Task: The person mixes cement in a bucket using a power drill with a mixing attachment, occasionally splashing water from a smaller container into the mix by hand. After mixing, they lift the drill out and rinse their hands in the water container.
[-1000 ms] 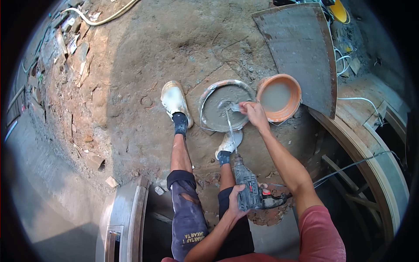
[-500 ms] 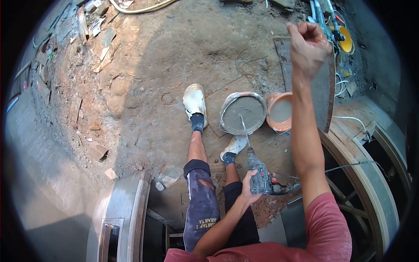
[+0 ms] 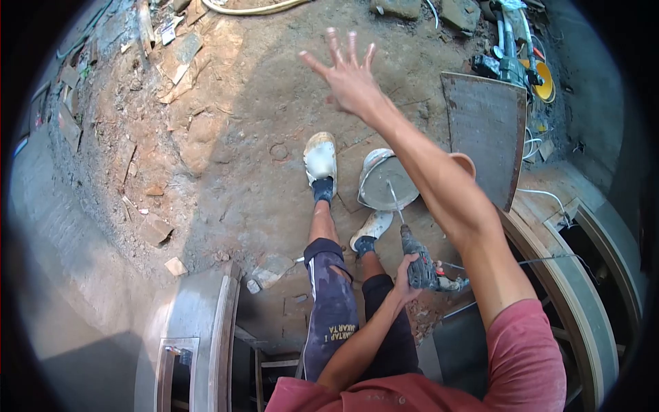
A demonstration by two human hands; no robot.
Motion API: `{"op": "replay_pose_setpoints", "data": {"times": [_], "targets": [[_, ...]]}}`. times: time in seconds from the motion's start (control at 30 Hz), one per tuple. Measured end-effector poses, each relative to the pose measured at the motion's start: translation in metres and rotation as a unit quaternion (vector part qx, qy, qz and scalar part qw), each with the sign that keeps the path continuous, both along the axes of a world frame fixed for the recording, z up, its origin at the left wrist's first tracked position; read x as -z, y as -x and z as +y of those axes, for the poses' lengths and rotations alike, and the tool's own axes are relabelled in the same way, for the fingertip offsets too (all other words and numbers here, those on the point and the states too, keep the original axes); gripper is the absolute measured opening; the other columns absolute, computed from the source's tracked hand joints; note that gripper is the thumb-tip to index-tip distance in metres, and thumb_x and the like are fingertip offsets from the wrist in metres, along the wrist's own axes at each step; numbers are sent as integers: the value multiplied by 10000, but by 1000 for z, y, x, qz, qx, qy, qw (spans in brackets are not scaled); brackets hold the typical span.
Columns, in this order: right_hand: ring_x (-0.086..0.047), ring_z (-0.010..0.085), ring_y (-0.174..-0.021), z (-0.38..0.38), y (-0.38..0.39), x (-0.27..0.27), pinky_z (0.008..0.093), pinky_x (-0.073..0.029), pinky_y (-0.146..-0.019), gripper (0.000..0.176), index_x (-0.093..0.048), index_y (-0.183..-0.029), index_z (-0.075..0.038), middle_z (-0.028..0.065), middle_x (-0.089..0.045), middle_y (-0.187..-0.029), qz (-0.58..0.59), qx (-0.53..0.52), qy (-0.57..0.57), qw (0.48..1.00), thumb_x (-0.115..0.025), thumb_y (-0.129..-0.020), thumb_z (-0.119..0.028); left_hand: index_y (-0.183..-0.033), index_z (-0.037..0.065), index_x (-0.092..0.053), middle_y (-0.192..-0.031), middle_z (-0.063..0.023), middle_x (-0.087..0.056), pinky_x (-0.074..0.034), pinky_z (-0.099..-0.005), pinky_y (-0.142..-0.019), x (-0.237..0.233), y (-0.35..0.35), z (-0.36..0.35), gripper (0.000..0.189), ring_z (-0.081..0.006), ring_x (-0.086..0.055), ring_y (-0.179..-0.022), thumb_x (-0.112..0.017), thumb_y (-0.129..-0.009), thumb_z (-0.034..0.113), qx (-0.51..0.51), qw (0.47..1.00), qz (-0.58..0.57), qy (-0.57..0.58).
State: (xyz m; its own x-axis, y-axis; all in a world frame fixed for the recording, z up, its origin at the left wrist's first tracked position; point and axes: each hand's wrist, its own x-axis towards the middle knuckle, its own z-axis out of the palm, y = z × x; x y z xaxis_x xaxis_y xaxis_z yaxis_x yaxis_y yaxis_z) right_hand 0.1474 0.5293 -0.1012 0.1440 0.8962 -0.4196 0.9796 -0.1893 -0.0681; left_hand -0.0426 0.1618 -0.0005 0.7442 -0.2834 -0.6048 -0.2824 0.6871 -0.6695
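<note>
With my left hand [image 3: 406, 280] I grip a power drill [image 3: 419, 264] low in front of my legs. From its chuck a long mixing rod [image 3: 394, 197] runs down into grey wet mortar [image 3: 384, 184] in a bucket [image 3: 375, 158] with a smeared rim. My right hand [image 3: 351, 86] is raised ahead over the ground, fingers spread and holding nothing. Its forearm hides part of the bucket and most of an orange bucket [image 3: 465, 163] beside it. My shoe [image 3: 375, 225] is close to the mortar bucket.
A flat board [image 3: 484, 130] lies right of the buckets, near a pump with pipes [image 3: 511, 65]. Wooden frames [image 3: 549, 268] stand at lower right. Rubble and broken boards [image 3: 182, 62] litter the left side. A hose [image 3: 254, 9] crosses the far ground.
My right hand has swung from the far right towards the middle and opened from a closed fist. My left hand still grips the drill, its rod in the mortar. The view has shifted slightly.
</note>
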Motion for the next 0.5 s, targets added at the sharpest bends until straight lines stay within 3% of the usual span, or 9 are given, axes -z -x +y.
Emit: {"op": "replay_pose_setpoints", "data": {"times": [0.03,0.2,0.23,0.27,0.33,0.4,0.43,0.47,0.5], "targets": [[63,466,-1468,-6,9,-19,739,-7,-1108,954,-201,-1542,-379,108,-11,-1638,62,-46,-105,992,-751,-785,-194,-1100,15,-548,-1071,-199,-635,-498,-505,-952,3,0,-2,424,-350,-651,-986,-571,-870,370,2,1000,13,-17],[30,509,-1454,-70,62,-53,722,-48,-1117,1017,-205,-1549,-344,124,15,-1636,193,51,-101,975,-804,-728,-394,-1012,77,-629,-883,-62,-685,-559,-386,-814,17,2,-6,331,-218,-685,-856,-610,-851,366,8,999,19,-31],[4,492,-1463,-74,65,-59,708,-77,-1125,1043,-210,-1549,-332,132,48,-1635,203,74,-88,972,-815,-706,-439,-1128,99,-620,-1088,-51,-680,-541,-401,-860,28,6,-18,387,-205,-672,-933,-586,-875,390,-6,999,-13,-39],[4,492,-1463,-83,70,-69,708,-77,-1125,1043,-210,-1549,-332,132,48,-1635,208,65,-89,972,-815,-706,-439,-1128,99,-620,-1088,-51,-680,-541,-401,-860,22,2,-14,387,-205,-672,-933,-586,-875,390,-14,999,-9,-43],[-49,452,-1477,-109,91,-93,631,-105,-1167,998,-261,-1538,-308,161,-51,-1629,300,162,-84,936,-806,-713,-448,-981,100,-644,-906,-42,-694,-561,-365,-773,7,-5,1,291,-204,-684,-819,-594,-868,363,29,997,73,-23],[-263,439,-1433,-139,116,-123,566,-252,-1155,849,-340,-1508,-172,220,-268,-1563,345,168,-64,921,-743,-811,-442,-1001,84,-624,-926,-80,-683,-555,-395,-805,14,-5,-18,323,-243,-678,-832,-601,-860,373,-10,999,48,-15],[-368,423,-1372,-156,130,-138,554,-318,-1121,770,-369,-1473,-99,231,-348,-1513,639,359,8,680,-694,-862,-436,-1022,68,-605,-946,-117,-672,-549,-425,-836,21,-5,-22,359,-283,-673,-844,-609,-852,384,-35,999,0,-16],[-474,407,-1310,-174,140,-155,543,-384,-1087,707,-398,-1439,-27,243,-427,-1463,809,487,81,319,-646,-914,-430,-1022,68,-605,-946,-117,-672,-549,-425,-836,19,-5,-18,359,-283,-673,-844,-609,-852,384,-39,999,3,-18],[-527,387,-1257,-194,157,-171,525,-427,-1055,653,-416,-1403,6,239,-480,-1410,824,529,131,153,-599,-947,-424,-1053,49,-573,-968,-157,-653,-530,-470,-869,16,-8,-12,414,-325,-659,-867,-624,-835,398,-35,998,36,-26]]}}
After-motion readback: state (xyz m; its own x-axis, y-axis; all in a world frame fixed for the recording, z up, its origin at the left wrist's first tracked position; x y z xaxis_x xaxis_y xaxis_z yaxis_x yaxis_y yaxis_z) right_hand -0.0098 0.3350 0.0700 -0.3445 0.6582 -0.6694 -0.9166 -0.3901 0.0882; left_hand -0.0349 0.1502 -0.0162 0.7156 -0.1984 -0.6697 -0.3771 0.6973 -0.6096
